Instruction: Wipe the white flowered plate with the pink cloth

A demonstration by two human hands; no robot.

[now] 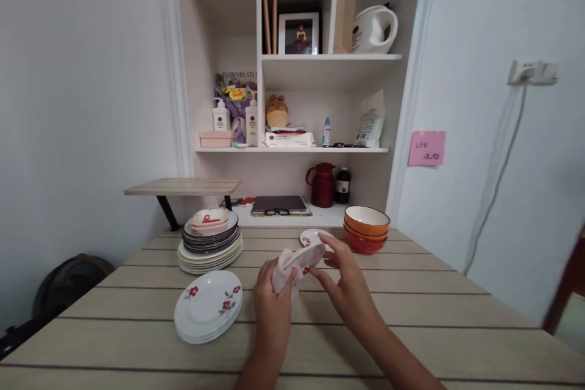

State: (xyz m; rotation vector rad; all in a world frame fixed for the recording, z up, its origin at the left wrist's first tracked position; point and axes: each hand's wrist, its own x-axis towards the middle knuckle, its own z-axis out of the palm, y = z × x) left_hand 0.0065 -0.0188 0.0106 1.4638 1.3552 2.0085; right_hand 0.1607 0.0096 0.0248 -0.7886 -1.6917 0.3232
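Note:
A small white plate with a red flower point(311, 258) is held tilted above the table, seen nearly edge-on. My left hand point(273, 295) is closed round its left side, with a pale pink cloth point(283, 268) bunched between fingers and plate. On the right edge, my right hand point(342, 277) grips the plate, thumb beneath and fingers at the far rim. Behind them another small flowered plate point(311, 236) lies flat, partly covered by the right hand. To the left of my hands sits a stack of larger white plates with red flowers point(208, 304).
A taller stack of plates point(210, 253) stands back left, topped by a pinkish dish point(209, 219). Orange and red bowls point(365, 228) are stacked back right. Behind the slatted table point(411, 298) are a small raised shelf point(183, 186), a laptop point(278, 204) with glasses, and a red jug point(323, 186).

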